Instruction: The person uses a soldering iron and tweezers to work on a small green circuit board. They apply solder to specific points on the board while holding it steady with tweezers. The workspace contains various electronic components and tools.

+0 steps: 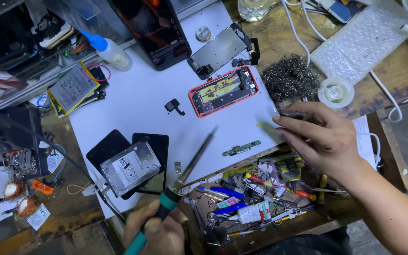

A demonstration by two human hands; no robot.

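Note:
My left hand (159, 231) grips the teal handle of a soldering iron (187, 167) at the bottom of the view; its tip points up toward the middle of a white work mat (138, 104). My right hand (322, 137) rests on the mat's right edge, fingertips pressed on a small yellowish piece (264, 125). An opened red phone shell (223, 91) lies just above and left of that hand. A narrow green circuit strip (242, 148) lies between the iron's tip and my right hand.
A metal phone frame (220, 49), a dark phone (159, 28), a steel wool ball (289, 78), a flat battery (74, 87), a squeeze bottle (112, 49), a hard drive (129, 167) on black panels, and a tray of screwdrivers (256, 196) surround the mat.

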